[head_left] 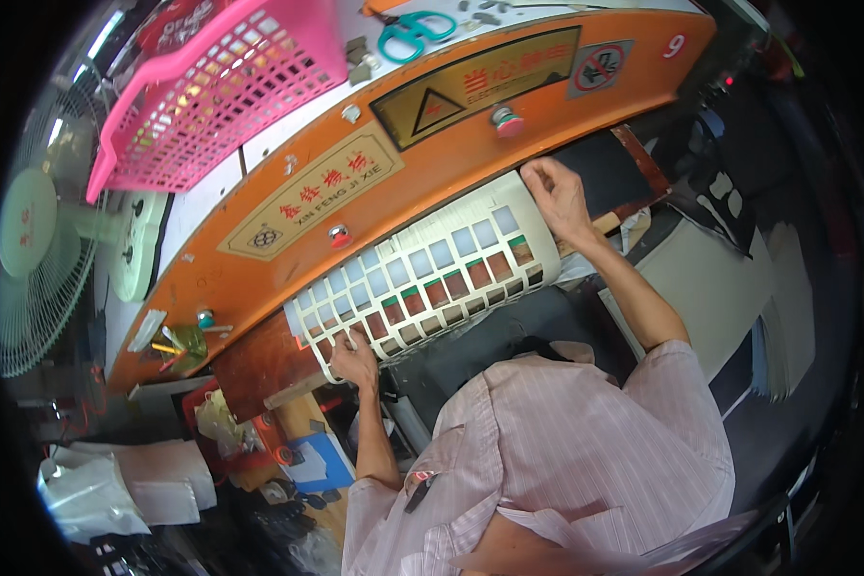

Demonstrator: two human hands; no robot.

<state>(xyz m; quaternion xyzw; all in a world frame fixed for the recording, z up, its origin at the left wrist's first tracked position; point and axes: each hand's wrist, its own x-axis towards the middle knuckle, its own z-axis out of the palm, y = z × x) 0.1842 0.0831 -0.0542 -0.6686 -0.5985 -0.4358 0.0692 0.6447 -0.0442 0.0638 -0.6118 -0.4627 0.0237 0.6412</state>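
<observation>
A cream-white sheet (540,235) with rows of rectangular cut-out windows lies across the work surface under the orange machine. Pale blue-grey shows in its upper windows, and brown and green in the lower ones. The sheet's near edge bends downward toward me. My left hand (352,361) is closed on the sheet's near left corner, thumb and fingers pinched together. At the far right corner, my right hand (557,204) has its fingers curled and pressed onto the sheet's edge; its fingertips are partly hidden.
The orange machine front (355,149) with round buttons runs along the far side. A pink basket (230,96) and teal-handled scissors (415,36) rest on top. A fan (38,230) stands at left. Grey sheets (686,278) are stacked at right, and a blue item (319,463) lies lower left.
</observation>
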